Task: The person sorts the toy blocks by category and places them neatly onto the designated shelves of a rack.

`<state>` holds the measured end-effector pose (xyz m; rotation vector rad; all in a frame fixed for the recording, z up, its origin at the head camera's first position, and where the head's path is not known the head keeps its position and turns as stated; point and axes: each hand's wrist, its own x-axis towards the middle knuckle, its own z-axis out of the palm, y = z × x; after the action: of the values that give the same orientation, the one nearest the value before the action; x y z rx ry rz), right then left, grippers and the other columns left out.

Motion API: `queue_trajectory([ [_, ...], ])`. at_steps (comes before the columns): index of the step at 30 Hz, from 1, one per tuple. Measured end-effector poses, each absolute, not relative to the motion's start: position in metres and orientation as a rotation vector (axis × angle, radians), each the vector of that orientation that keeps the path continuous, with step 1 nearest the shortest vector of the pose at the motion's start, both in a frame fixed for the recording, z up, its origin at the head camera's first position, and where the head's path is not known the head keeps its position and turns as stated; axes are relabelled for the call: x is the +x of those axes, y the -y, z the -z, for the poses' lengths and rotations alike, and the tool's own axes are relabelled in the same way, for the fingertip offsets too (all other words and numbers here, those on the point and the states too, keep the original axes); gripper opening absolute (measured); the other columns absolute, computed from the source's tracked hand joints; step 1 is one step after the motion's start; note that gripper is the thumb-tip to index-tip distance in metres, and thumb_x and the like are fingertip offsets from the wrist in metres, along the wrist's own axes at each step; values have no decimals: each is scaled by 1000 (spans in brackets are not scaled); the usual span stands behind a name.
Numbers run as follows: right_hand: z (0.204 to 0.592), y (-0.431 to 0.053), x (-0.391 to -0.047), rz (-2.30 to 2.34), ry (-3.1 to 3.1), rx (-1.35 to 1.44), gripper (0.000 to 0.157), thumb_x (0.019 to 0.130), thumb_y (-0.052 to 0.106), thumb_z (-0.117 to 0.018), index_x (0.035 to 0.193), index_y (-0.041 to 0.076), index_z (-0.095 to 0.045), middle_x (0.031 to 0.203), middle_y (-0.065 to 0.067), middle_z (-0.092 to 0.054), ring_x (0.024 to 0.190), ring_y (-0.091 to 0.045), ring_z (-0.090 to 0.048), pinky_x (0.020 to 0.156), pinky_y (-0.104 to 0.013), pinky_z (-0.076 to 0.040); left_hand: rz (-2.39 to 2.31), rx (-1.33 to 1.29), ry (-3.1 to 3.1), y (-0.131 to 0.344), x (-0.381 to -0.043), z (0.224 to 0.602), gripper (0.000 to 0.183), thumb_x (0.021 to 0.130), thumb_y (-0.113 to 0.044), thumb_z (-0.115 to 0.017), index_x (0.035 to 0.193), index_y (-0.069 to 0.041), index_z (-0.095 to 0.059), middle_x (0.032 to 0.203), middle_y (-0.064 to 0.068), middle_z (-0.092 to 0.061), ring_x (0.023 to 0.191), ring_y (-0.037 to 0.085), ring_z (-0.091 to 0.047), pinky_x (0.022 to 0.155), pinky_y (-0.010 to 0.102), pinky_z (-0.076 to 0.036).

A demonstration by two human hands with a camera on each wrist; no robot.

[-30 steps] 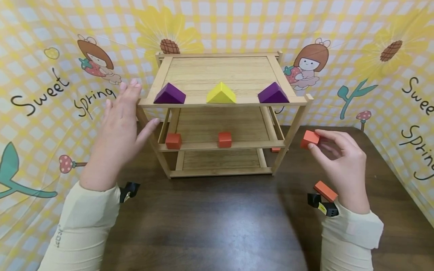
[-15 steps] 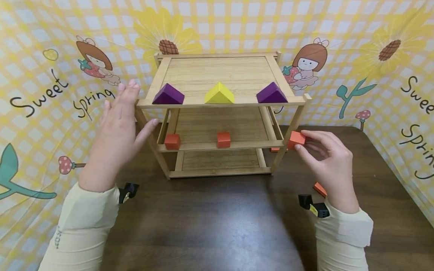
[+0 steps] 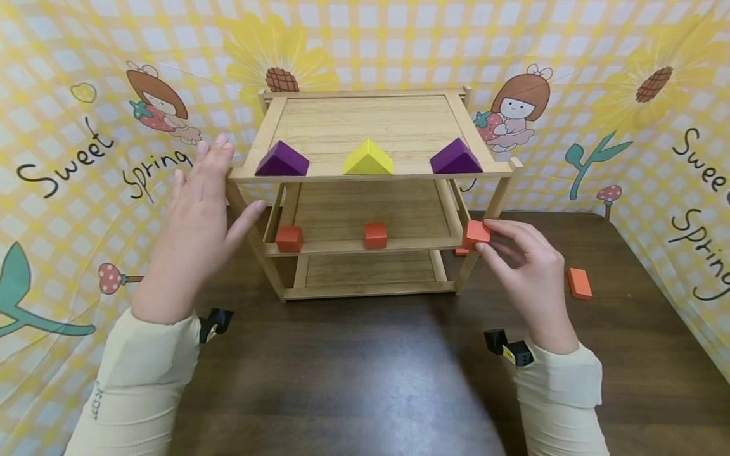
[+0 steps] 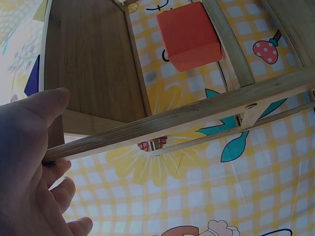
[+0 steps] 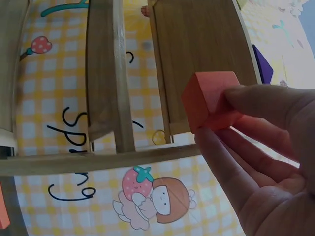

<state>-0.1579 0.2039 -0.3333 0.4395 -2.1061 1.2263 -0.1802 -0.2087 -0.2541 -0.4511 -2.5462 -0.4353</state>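
In the head view, a wooden three-tier shelf (image 3: 319,172) stands mid-table. My left hand (image 3: 196,234) is at its front left corner, fingers extended and thumb spread away from them. The left wrist view has the shelf's post (image 4: 147,125) ending between that thumb and the fingers. My right hand (image 3: 530,272) pinches a red cube (image 3: 476,235) between thumb and fingers, at the right end of the middle tier's front rail, overlapping the right post. On that rail sit two more red cubes, one at left (image 3: 289,239) and one in the middle (image 3: 375,235).
Along the top tier's front edge stand a purple triangular block (image 3: 282,159), a yellow triangular block (image 3: 368,157) and another purple triangular block (image 3: 456,156). An orange rectangular block (image 3: 580,283) lies on the dark table (image 3: 365,367) at right. Patterned cloth (image 3: 365,44) surrounds the table.
My right hand has moved left with the red cube, from beside the shelf to the middle tier's right end. The orange block is now uncovered. My left hand has stayed at the corner.
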Motion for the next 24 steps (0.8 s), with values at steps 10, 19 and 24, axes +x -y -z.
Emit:
queue_trajectory([
  [10,341,-193,-167,-1218,2059,432,34,86,-7,-76,119,-5,-72,118,-16,-70,111,-3,-62,91,-18,-53,448,-437,2553,209,-181,256,80,100,-30,-65,161,-6,-19,168,12,-16,156,25,-6,122,59,-2],
  [19,348,-185,-173,-1164,2076,419,34,86,-5,-76,120,-3,-72,117,-16,-71,104,-5,-63,89,-14,-52,442,-444,2542,209,-182,256,80,100,-31,-65,161,-6,-19,169,11,-16,156,26,-7,122,60,-3],
  [24,353,-181,-176,-1162,2082,454,33,87,-7,-75,120,-4,-72,118,-17,-71,105,-14,-65,89,-17,-54,445,-437,2548,209,-183,257,81,100,-32,-66,161,-7,-19,169,11,-15,156,26,-6,122,60,-3],
])
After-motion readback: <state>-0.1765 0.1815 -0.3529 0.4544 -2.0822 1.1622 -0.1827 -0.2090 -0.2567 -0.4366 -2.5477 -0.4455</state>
